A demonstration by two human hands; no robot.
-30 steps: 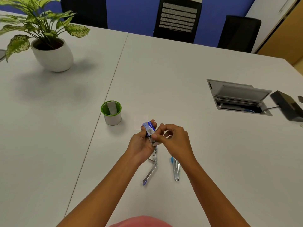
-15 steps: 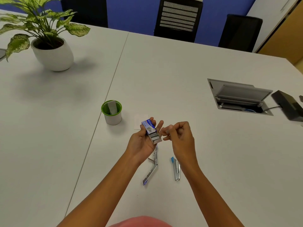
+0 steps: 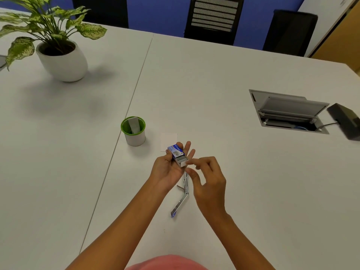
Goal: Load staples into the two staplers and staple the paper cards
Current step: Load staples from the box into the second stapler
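Observation:
My left hand holds a small blue staple box above the table, its grey inner tray slid out toward my right hand. My right hand has curled fingers, and its index finger and thumb pinch the tray's open end. Below my hands an opened silver stapler with a blue tip lies on the table. The other stapler is hidden behind my right hand. A white paper card lies flat just beyond the box.
A green-rimmed white cup holding a grey card stands to the left. A potted plant sits at the far left. An open cable hatch and a black box are at the right. Black chairs line the far edge.
My right hand, which had drawn a little away from the box half a second ago, has come back to the tray's end. It now covers the second stapler.

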